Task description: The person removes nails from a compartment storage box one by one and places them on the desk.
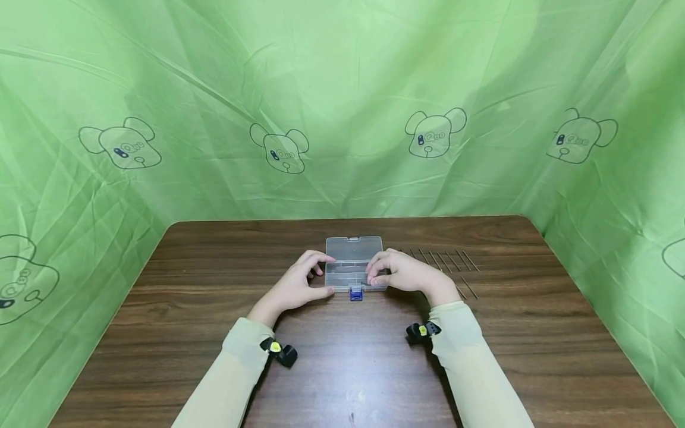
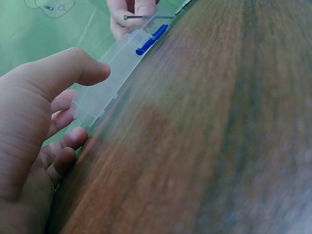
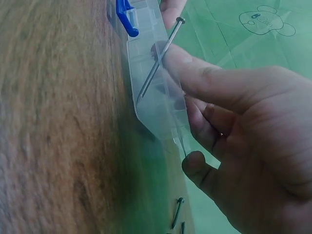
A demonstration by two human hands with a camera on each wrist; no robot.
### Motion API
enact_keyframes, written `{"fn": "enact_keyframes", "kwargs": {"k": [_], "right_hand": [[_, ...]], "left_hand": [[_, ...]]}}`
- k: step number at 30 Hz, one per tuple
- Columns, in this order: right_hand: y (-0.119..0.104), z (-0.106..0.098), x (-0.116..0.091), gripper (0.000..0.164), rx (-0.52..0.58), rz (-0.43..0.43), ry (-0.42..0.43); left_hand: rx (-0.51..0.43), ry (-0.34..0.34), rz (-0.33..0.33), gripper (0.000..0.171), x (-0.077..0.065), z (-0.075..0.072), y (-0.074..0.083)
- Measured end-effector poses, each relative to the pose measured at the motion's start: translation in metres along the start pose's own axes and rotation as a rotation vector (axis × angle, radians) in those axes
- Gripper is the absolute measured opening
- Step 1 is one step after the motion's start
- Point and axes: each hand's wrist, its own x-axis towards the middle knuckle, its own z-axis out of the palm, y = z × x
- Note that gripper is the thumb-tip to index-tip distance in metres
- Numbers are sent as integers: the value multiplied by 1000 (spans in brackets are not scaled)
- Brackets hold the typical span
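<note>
A clear plastic compartment box (image 1: 346, 277) lies on the table, its lid (image 1: 353, 246) raised at the back and a blue latch (image 1: 355, 293) hanging at the front. My left hand (image 1: 297, 282) holds the box's left end, thumb at the front corner and index finger near the hinge. Over the right part of the box, my right hand (image 1: 401, 271) pinches a nail (image 3: 159, 66) between thumb and fingers. The nail slants across the box's front side in the right wrist view, head up. Whether its point touches the box floor cannot be told.
Several nails (image 1: 453, 261) lie in a row on the wooden table (image 1: 225, 261) to the right of the box, with a few more nails (image 1: 469, 288) nearer me, partly behind the right wrist. A green curtain (image 1: 342, 119) hangs around the table's far and side edges.
</note>
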Motion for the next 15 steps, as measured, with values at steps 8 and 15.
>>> {"fn": "enact_keyframes", "kwargs": {"k": [8,15], "right_hand": [[1,-1,0,6,31,3,-3],[2,-3,1,4,51,48,46]], "left_hand": [[-7,2,-4,63,1,1,-1],[-15,1,-6,63,1,2,-2]]}}
